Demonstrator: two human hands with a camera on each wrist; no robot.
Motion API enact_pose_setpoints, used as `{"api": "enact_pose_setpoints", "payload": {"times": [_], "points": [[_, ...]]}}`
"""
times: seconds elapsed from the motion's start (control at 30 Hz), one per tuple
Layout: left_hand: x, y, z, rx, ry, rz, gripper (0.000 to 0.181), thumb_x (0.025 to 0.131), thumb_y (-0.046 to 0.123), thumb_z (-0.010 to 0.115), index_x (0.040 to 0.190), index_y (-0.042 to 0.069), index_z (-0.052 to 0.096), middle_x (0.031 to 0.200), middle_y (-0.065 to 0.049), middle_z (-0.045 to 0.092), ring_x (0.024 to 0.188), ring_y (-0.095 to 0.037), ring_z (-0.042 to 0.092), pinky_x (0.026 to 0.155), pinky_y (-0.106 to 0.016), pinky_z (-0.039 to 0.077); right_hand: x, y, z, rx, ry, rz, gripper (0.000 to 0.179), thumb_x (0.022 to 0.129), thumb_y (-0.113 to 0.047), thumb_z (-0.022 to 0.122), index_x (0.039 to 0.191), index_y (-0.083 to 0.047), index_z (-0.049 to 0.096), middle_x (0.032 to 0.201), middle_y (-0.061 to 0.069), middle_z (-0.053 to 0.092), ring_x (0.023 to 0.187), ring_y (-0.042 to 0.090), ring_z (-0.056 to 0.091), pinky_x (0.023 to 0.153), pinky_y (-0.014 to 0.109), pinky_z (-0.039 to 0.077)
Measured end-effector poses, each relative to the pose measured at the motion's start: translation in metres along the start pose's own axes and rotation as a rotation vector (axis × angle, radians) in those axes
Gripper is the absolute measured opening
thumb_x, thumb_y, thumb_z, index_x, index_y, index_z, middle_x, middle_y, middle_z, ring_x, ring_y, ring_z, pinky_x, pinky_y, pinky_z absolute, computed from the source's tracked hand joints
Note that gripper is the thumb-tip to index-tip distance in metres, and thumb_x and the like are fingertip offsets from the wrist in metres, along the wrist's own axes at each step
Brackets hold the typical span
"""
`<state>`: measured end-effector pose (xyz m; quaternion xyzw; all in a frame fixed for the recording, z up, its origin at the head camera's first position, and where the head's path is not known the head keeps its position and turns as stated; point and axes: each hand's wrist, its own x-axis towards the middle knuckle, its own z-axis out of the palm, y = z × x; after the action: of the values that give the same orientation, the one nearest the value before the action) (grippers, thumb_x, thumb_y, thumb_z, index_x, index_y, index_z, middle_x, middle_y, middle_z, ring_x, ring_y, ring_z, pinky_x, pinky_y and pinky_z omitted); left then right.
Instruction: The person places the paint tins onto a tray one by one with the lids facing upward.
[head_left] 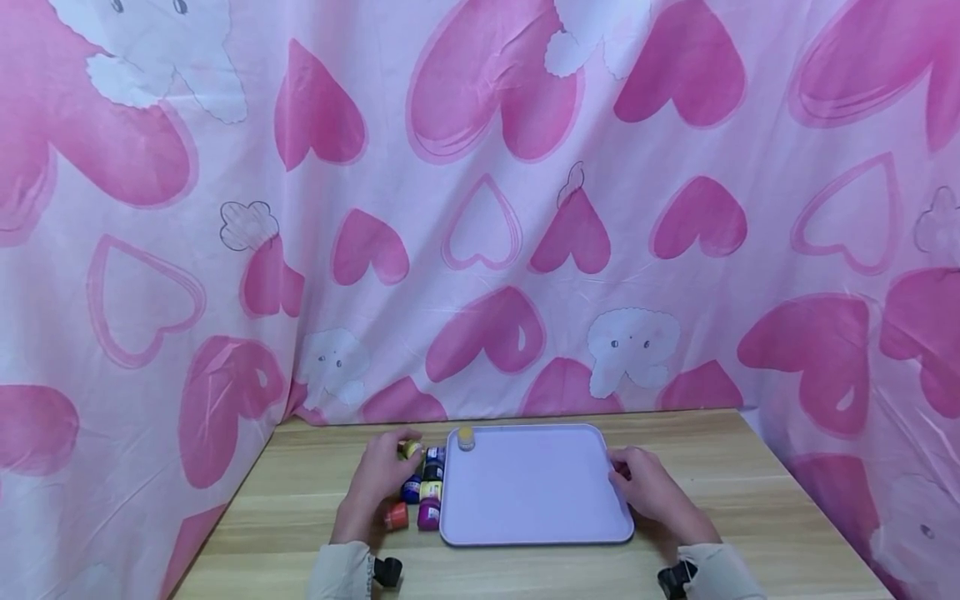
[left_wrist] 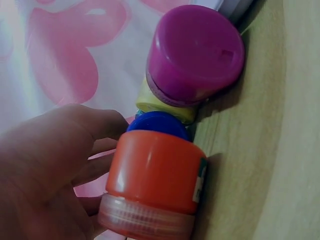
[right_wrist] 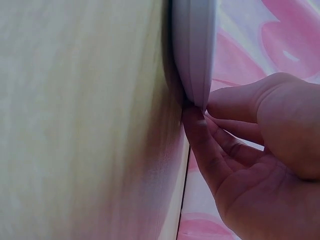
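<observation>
My left hand [head_left: 381,468] reaches over a group of small paint jars, thumb and fingers around a yellow-topped jar [head_left: 412,450] at the far left of the group. In the left wrist view an orange jar [left_wrist: 155,172] lies on its side and hides that jar. A blue jar [head_left: 410,490] stands just under the hand. At the right side of a pale lilac tray [head_left: 536,492], my right hand [head_left: 648,482] pinches the rim, with a fingertip tucked beneath the edge in the right wrist view. One jar with a yellow lid [head_left: 466,439] stands in the tray's far left corner.
Along the tray's left side runs a row of jars: a dark blue one [head_left: 436,454], a black one [head_left: 432,472], a pale yellow one [head_left: 431,491] and a purple one [head_left: 429,514]. A pink heart-patterned curtain [head_left: 480,317] hangs behind the wooden table [head_left: 285,517].
</observation>
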<state>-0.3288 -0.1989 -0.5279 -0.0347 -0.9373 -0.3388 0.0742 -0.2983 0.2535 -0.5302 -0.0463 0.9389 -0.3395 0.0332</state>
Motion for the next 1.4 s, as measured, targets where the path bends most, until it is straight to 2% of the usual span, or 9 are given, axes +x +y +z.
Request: {"api": "enact_pose_setpoints", "payload": {"times": [0.13, 0.27, 0.4, 0.67, 0.9, 1.13, 1.4], "points": [[0.0011, 0.0011, -0.0004, -0.02, -0.001, 0.005, 0.029, 0.096, 0.015, 0.079, 0.125, 0.013, 0.078, 0.122, -0.009, 0.078, 0.102, -0.023, 0.07, 0.099, -0.051, 0.064, 0.0003, -0.0005, -0.0001, -0.009, 0.004, -0.002, 0.042, 0.101, -0.001, 0.071, 0.142, 0.007, 0.065, 0.108, 0.008, 0.076, 0.091, 0.018, 0.064, 0.084, 0.039, 0.067], [0.0031, 0.0024, 0.0004, -0.047, 0.03, 0.014, 0.016, 0.096, 0.013, 0.08, 0.112, 0.013, 0.081, 0.113, -0.006, 0.08, 0.105, -0.024, 0.072, 0.1, -0.051, 0.063, 0.0012, -0.0004, 0.0002, -0.018, 0.008, -0.01, 0.039, 0.101, 0.0, 0.071, 0.139, 0.005, 0.068, 0.1, 0.005, 0.073, 0.088, 0.017, 0.062, 0.078, 0.034, 0.065], [0.0054, 0.0026, 0.0023, -0.032, 0.062, 0.017, 0.007, 0.095, 0.013, 0.082, 0.102, 0.014, 0.08, 0.105, -0.002, 0.079, 0.102, -0.021, 0.072, 0.099, -0.047, 0.064, 0.0018, 0.0007, 0.0007, -0.024, 0.012, -0.018, 0.037, 0.1, 0.0, 0.072, 0.137, 0.004, 0.07, 0.098, 0.004, 0.072, 0.087, 0.017, 0.061, 0.075, 0.031, 0.063], [0.0039, 0.0039, 0.0018, 0.017, 0.043, 0.01, 0.027, 0.095, 0.015, 0.083, 0.12, 0.01, 0.076, 0.118, -0.008, 0.076, 0.103, -0.022, 0.068, 0.098, -0.048, 0.064, 0.0025, 0.0026, 0.0013, -0.028, 0.015, -0.022, 0.042, 0.1, 0.0, 0.072, 0.141, 0.006, 0.067, 0.106, 0.008, 0.076, 0.09, 0.017, 0.064, 0.083, 0.038, 0.067], [0.0014, 0.0039, 0.002, 0.068, 0.027, 0.033, 0.021, 0.095, 0.018, 0.083, 0.115, 0.012, 0.078, 0.111, -0.005, 0.078, 0.094, -0.017, 0.066, 0.093, -0.045, 0.065, 0.0025, 0.0022, 0.0013, -0.029, 0.011, -0.018, 0.042, 0.1, 0.0, 0.072, 0.141, 0.007, 0.066, 0.107, 0.008, 0.076, 0.09, 0.017, 0.064, 0.084, 0.039, 0.067], [0.0024, 0.0057, 0.0017, 0.02, 0.037, 0.025, 0.019, 0.095, 0.017, 0.084, 0.113, 0.012, 0.08, 0.106, -0.004, 0.077, 0.089, -0.019, 0.063, 0.086, -0.041, 0.063, 0.0015, 0.0017, 0.0011, -0.024, 0.013, -0.014, 0.041, 0.1, 0.0, 0.072, 0.14, 0.006, 0.067, 0.104, 0.007, 0.075, 0.089, 0.018, 0.063, 0.081, 0.036, 0.066], [0.0029, 0.0087, 0.0028, -0.039, 0.08, 0.001, 0.018, 0.097, 0.013, 0.081, 0.114, 0.012, 0.079, 0.121, -0.009, 0.075, 0.11, -0.026, 0.073, 0.099, -0.048, 0.065, 0.0024, 0.0015, 0.0014, -0.025, 0.012, -0.021, 0.041, 0.1, 0.0, 0.072, 0.14, 0.007, 0.067, 0.103, 0.007, 0.075, 0.088, 0.017, 0.062, 0.079, 0.035, 0.066]]}}
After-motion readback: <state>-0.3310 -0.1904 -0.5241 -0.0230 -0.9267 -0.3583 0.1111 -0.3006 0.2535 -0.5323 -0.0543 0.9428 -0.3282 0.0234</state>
